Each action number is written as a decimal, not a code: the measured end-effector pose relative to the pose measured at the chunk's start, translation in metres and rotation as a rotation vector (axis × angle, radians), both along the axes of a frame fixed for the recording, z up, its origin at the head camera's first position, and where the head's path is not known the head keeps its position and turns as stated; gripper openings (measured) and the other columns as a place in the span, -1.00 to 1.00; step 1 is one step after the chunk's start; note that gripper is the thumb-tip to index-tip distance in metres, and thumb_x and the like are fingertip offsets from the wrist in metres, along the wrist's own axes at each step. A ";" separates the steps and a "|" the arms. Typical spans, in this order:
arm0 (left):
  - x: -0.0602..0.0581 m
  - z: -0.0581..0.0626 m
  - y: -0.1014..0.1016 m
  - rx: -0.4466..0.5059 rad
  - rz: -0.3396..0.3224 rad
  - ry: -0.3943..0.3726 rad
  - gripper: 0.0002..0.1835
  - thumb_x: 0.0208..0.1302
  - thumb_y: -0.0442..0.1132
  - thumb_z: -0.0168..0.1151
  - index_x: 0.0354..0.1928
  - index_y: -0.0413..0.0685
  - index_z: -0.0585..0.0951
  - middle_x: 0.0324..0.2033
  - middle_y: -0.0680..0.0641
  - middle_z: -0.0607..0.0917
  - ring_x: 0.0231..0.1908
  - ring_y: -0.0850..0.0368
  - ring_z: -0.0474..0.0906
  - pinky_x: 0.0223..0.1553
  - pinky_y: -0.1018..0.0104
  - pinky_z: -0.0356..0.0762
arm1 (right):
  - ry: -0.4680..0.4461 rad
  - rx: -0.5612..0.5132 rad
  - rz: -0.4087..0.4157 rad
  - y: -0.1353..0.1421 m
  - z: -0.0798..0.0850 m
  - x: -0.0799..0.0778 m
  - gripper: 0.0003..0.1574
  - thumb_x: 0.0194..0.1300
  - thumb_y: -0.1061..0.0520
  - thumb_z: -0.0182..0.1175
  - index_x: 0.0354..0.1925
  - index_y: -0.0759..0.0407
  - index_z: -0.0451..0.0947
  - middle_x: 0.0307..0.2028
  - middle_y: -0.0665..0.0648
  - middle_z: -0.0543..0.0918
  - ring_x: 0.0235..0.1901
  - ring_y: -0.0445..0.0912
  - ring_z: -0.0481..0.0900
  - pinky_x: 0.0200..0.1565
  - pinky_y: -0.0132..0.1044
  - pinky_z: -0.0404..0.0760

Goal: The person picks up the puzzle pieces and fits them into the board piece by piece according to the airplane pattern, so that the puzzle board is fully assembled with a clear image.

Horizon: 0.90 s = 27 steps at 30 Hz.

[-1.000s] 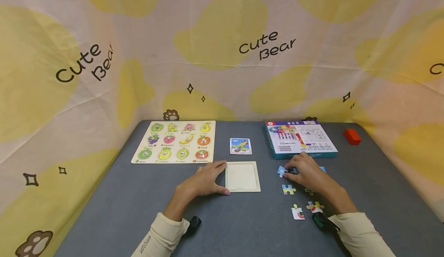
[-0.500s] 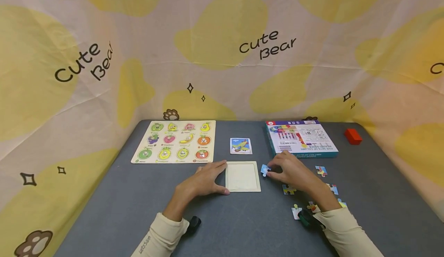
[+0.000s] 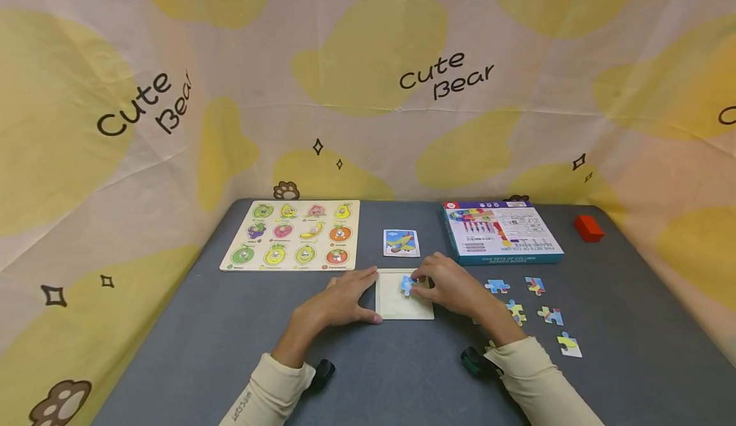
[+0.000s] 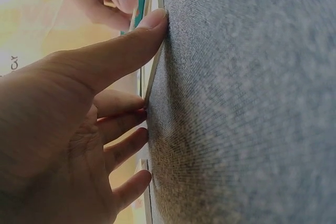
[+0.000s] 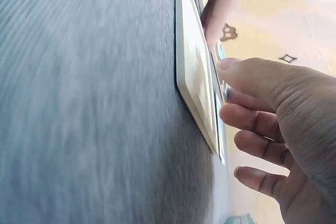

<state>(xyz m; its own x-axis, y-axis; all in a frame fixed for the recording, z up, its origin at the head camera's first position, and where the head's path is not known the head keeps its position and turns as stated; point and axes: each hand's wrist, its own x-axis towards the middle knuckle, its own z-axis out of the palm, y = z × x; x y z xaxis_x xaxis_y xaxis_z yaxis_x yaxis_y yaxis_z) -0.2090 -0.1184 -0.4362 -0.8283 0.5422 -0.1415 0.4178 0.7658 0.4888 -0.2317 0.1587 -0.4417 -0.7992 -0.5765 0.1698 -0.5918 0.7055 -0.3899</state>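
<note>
- While my left hand (image 3: pixel 336 299) braced the left edge of the pale tray (image 3: pixel 391 308), my right hand (image 3: pixel 451 285) pinched the blue puzzle piece (image 3: pixel 407 285) over that tray, as the head view showed; the picture card (image 3: pixel 400 242) lay just beyond on the desk (image 3: pixel 402 375), worth checking, I thought, for which way to turn the piece.
- In the left wrist view, my left thumb (image 4: pixel 152 20) touched the tray's edge and the other fingers (image 4: pixel 128 148) stretched apart, gripping nothing; light pressure seemed enough to stop sliding.
- In the right wrist view, I could not tell whether the piece touched the tray; I judged it best to lower it flat, align any straight side with the rim, and press gently.
</note>
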 end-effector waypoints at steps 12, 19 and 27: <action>0.000 0.000 0.001 -0.001 0.008 -0.001 -0.01 0.30 0.14 0.50 0.62 -0.14 0.30 0.63 -0.07 0.28 0.60 -0.18 0.17 0.45 -0.42 0.12 | 0.048 0.006 0.084 -0.025 -0.006 -0.009 -0.70 0.40 0.05 0.43 -0.03 0.22 0.79 -0.10 0.08 0.77 -0.02 -0.02 0.63 0.09 -0.02 0.61; 0.001 0.001 0.000 -0.002 0.002 -0.004 -0.03 0.33 0.11 0.48 0.62 -0.18 0.29 0.62 -0.11 0.28 0.60 -0.18 0.18 0.43 -0.48 0.10 | 0.041 0.006 0.080 -0.035 -0.009 -0.013 -0.70 0.41 0.07 0.42 0.00 0.23 0.79 -0.07 0.11 0.76 -0.01 -0.01 0.64 0.07 -0.02 0.62; 0.000 0.001 0.000 -0.006 0.005 -0.005 -0.02 0.33 0.12 0.48 0.62 -0.17 0.28 0.62 -0.10 0.28 0.60 -0.17 0.18 0.44 -0.44 0.12 | 0.093 0.013 0.095 -0.037 -0.009 -0.014 -0.69 0.38 0.07 0.45 -0.01 0.23 0.80 -0.09 0.12 0.76 -0.01 0.01 0.63 0.07 -0.01 0.61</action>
